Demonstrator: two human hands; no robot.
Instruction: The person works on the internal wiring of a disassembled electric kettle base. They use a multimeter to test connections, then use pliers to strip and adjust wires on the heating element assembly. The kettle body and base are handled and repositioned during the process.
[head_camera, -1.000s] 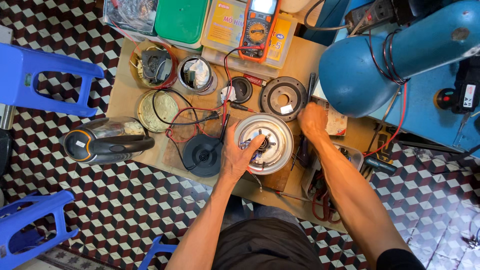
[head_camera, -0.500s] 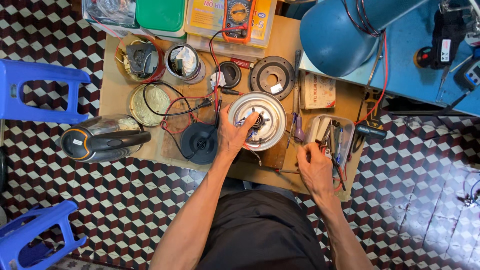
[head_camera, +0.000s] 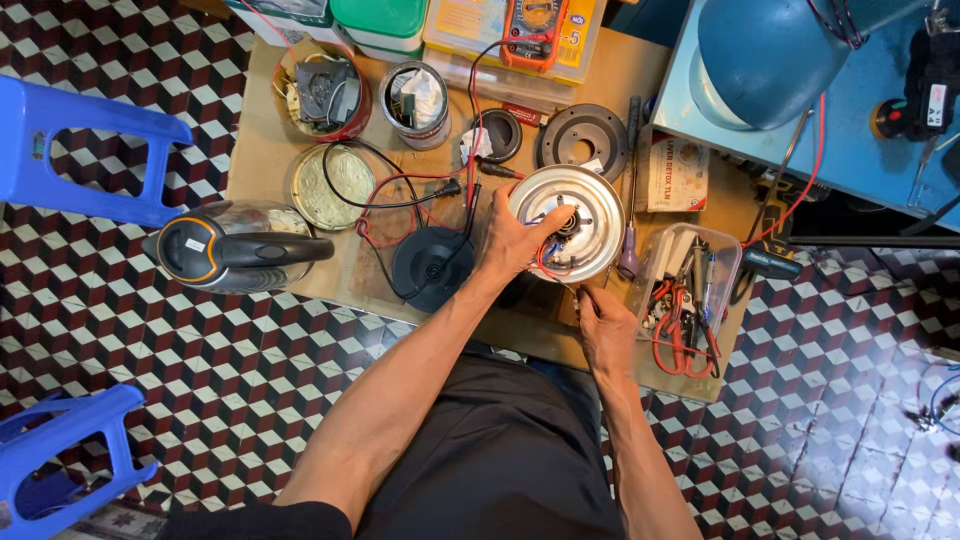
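A round metal heating plate (head_camera: 585, 200) with red wires at its middle lies on the cardboard-covered low table (head_camera: 270, 140). My left hand (head_camera: 512, 240) grips its left rim, fingers reaching toward the centre. My right hand (head_camera: 604, 325) is just below the plate at the table's front edge. Its fingers are pinched together on what looks like a thin wire end. A black round kettle base (head_camera: 432, 268) sits left of my left hand.
A kettle (head_camera: 235, 248) lies on its side at the left. Right of my right hand is a clear box of pliers and tools (head_camera: 688, 300). Behind are tins, a black ring (head_camera: 582, 140), an orange multimeter (head_camera: 535, 25), blue stools (head_camera: 80, 150) and a blue tank (head_camera: 770, 60).
My right hand went from the table's right side down to the tool box, then left to just below the metal plate. My left hand stayed on the plate.
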